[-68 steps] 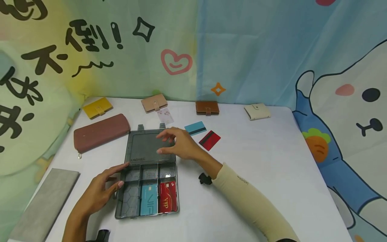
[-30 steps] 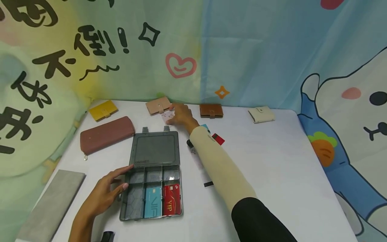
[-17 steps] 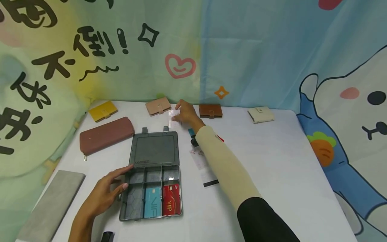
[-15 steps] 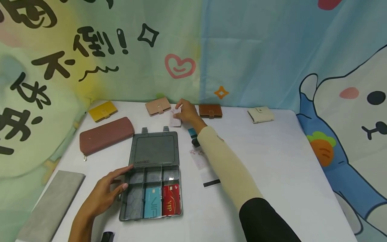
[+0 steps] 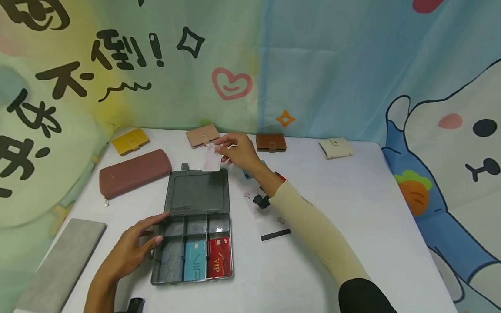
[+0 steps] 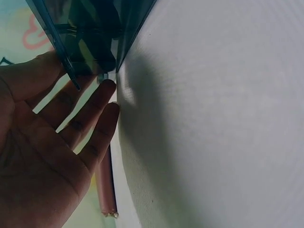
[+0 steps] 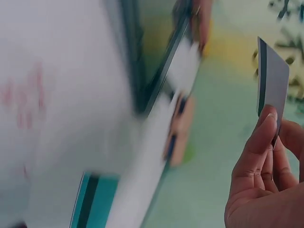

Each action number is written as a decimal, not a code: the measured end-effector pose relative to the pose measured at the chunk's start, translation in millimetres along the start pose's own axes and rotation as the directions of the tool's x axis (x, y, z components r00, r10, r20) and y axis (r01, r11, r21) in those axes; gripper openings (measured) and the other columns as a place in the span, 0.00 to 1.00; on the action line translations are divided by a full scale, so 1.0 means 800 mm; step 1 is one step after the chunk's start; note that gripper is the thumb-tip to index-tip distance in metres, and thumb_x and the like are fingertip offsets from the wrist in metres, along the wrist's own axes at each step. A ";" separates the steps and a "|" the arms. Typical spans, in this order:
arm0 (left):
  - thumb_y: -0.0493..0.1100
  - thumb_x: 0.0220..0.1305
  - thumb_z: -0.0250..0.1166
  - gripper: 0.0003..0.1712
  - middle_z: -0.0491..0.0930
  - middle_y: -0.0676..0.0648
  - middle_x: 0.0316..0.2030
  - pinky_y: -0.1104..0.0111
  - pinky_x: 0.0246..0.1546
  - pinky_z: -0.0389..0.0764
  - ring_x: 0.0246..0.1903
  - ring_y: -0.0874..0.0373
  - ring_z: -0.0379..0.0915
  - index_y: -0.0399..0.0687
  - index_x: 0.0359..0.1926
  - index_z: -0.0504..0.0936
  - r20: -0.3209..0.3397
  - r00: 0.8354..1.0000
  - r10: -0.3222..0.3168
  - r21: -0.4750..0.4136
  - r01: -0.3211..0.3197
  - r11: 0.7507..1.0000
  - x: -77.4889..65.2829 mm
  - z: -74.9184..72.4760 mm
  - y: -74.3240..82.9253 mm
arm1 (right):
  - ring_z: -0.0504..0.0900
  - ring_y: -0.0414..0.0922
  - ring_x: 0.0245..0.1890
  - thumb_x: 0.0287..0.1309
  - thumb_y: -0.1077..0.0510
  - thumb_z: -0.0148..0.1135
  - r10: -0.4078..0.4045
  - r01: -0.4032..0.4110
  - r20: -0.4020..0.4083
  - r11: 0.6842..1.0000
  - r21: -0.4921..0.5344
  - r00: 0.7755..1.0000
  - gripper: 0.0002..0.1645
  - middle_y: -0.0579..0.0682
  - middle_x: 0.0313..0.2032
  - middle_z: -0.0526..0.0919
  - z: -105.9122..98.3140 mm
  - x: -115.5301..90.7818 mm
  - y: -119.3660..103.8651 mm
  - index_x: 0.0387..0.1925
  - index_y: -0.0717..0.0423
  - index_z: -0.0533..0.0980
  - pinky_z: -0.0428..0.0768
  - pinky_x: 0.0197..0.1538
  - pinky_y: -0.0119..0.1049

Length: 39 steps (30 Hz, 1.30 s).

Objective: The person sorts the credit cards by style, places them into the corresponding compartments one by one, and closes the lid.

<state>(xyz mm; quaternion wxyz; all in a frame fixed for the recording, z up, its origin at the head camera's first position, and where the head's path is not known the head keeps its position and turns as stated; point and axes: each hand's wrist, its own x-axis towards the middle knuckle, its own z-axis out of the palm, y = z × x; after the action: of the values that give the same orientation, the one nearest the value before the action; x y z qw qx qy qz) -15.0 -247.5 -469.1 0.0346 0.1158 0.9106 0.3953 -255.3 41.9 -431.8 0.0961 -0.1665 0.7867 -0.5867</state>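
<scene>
My right hand pinches a pale pink card by its edge, above the far edge of the box lid. In the right wrist view the card stands upright between thumb and fingers, its dark stripe showing. A grey translucent divided box lies with its lid folded back. A blue VIP card and a red VIP card lie in its middle and right large compartments. My left hand touches the box's left edge with extended fingers.
Along the back sit yellow, beige, brown and cream small wallets. A long reddish-brown wallet and a grey flat slab lie left. Right of the box are a clear striped strip and partly hidden blue and red cards.
My right hand reached from above the lid to the pink card beside the beige wallet, took hold of it and lifted it back toward the box. The left hand stays at the box edge.
</scene>
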 end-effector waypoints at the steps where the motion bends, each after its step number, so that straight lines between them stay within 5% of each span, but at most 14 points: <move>1: 0.32 0.62 0.67 0.39 0.69 0.48 0.70 0.54 0.57 0.82 0.67 0.67 0.62 0.54 0.73 0.67 -0.002 1.000 0.001 0.002 -0.001 1.000 -0.001 0.000 0.000 | 0.87 0.52 0.30 0.64 0.53 0.67 -0.015 0.015 0.031 1.000 0.009 0.999 0.09 0.49 0.37 0.85 0.006 -0.010 -0.007 0.45 0.46 0.84 0.89 0.30 0.42; 4: 0.32 0.62 0.67 0.39 0.69 0.47 0.70 0.57 0.57 0.82 0.67 0.74 0.59 0.54 0.73 0.67 -0.007 1.000 0.000 0.004 0.000 1.000 -0.001 0.000 -0.001 | 0.84 0.58 0.32 0.64 0.54 0.66 -0.056 0.052 0.140 0.998 0.037 0.989 0.09 0.49 0.35 0.85 0.025 -0.038 -0.022 0.46 0.46 0.84 0.86 0.28 0.39; 8: 0.33 0.63 0.67 0.38 0.69 0.46 0.70 0.56 0.58 0.82 0.68 0.63 0.63 0.55 0.73 0.67 -0.005 1.000 -0.007 -0.018 0.007 1.000 -0.001 0.000 0.000 | 0.82 0.62 0.33 0.65 0.55 0.66 -0.100 0.090 0.271 0.995 0.048 0.957 0.10 0.47 0.34 0.85 0.053 -0.077 -0.032 0.46 0.47 0.84 0.82 0.25 0.34; 12: 0.34 0.64 0.67 0.38 0.69 0.43 0.70 0.47 0.58 0.81 0.67 0.44 0.66 0.57 0.73 0.67 0.006 1.000 -0.008 -0.054 0.008 0.999 -0.001 0.000 0.003 | 0.80 0.52 0.25 0.65 0.55 0.66 -0.138 0.140 0.382 0.990 0.023 0.914 0.10 0.42 0.34 0.86 0.078 -0.112 -0.034 0.47 0.46 0.85 0.77 0.22 0.29; 18: 0.35 0.65 0.66 0.36 0.70 0.42 0.69 0.45 0.56 0.81 0.65 0.41 0.68 0.56 0.72 0.67 0.002 1.000 0.010 -0.069 -0.010 0.998 -0.003 -0.001 0.006 | 0.71 0.36 0.16 0.62 0.52 0.69 -0.126 0.202 0.513 0.975 -0.095 0.849 0.11 0.36 0.31 0.84 0.110 -0.151 -0.042 0.46 0.43 0.86 0.69 0.17 0.24; 23: 0.35 0.65 0.66 0.36 0.68 0.42 0.70 0.44 0.56 0.80 0.66 0.41 0.66 0.56 0.72 0.67 0.002 1.000 0.017 -0.065 -0.017 0.998 -0.002 -0.001 0.004 | 0.74 0.29 0.18 0.59 0.48 0.71 -0.103 0.286 0.532 0.918 -0.275 0.841 0.11 0.29 0.29 0.83 0.130 -0.167 -0.047 0.44 0.39 0.86 0.74 0.21 0.21; 29: 0.36 0.66 0.65 0.36 0.68 0.43 0.70 0.47 0.56 0.81 0.66 0.42 0.66 0.57 0.73 0.66 0.003 1.000 0.021 -0.064 -0.020 0.998 -0.002 -0.002 0.003 | 0.73 0.24 0.26 0.57 0.44 0.72 -0.109 0.408 0.576 0.810 -0.421 0.810 0.09 0.27 0.26 0.79 0.150 -0.177 -0.046 0.40 0.35 0.86 0.71 0.31 0.16; 33: 0.36 0.66 0.66 0.37 0.69 0.44 0.69 0.52 0.56 0.82 0.65 0.47 0.66 0.58 0.73 0.66 -0.005 1.000 0.029 -0.044 -0.029 0.999 -0.002 -0.002 0.004 | 0.71 0.26 0.24 0.54 0.41 0.73 -0.100 0.447 0.576 0.741 -0.501 0.812 0.11 0.30 0.23 0.74 0.159 -0.178 -0.044 0.39 0.34 0.82 0.68 0.27 0.18; 37: 0.36 0.65 0.66 0.37 0.70 0.44 0.69 0.54 0.57 0.82 0.65 0.49 0.66 0.58 0.73 0.67 -0.009 0.999 0.033 -0.029 -0.033 0.999 -0.002 -0.001 0.004 | 0.69 0.29 0.22 0.53 0.38 0.73 -0.106 0.452 0.559 0.719 -0.528 0.822 0.15 0.33 0.21 0.72 0.160 -0.176 -0.042 0.39 0.36 0.80 0.66 0.23 0.20; 39: 0.36 0.65 0.66 0.37 0.71 0.44 0.69 0.54 0.57 0.81 0.66 0.54 0.65 0.57 0.73 0.67 -0.012 0.999 0.040 -0.029 -0.040 0.999 -0.002 -0.002 0.004 | 0.69 0.28 0.21 0.54 0.38 0.72 -0.122 0.455 0.565 0.739 -0.498 0.816 0.16 0.34 0.21 0.72 0.157 -0.173 -0.041 0.40 0.37 0.80 0.67 0.22 0.19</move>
<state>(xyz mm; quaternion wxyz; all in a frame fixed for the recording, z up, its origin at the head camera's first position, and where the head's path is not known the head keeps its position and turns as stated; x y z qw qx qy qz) -12.8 -246.6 -465.9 0.0231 0.1314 0.9024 0.4097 -78.6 -26.5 -443.8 0.1401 -0.4577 0.8435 -0.2438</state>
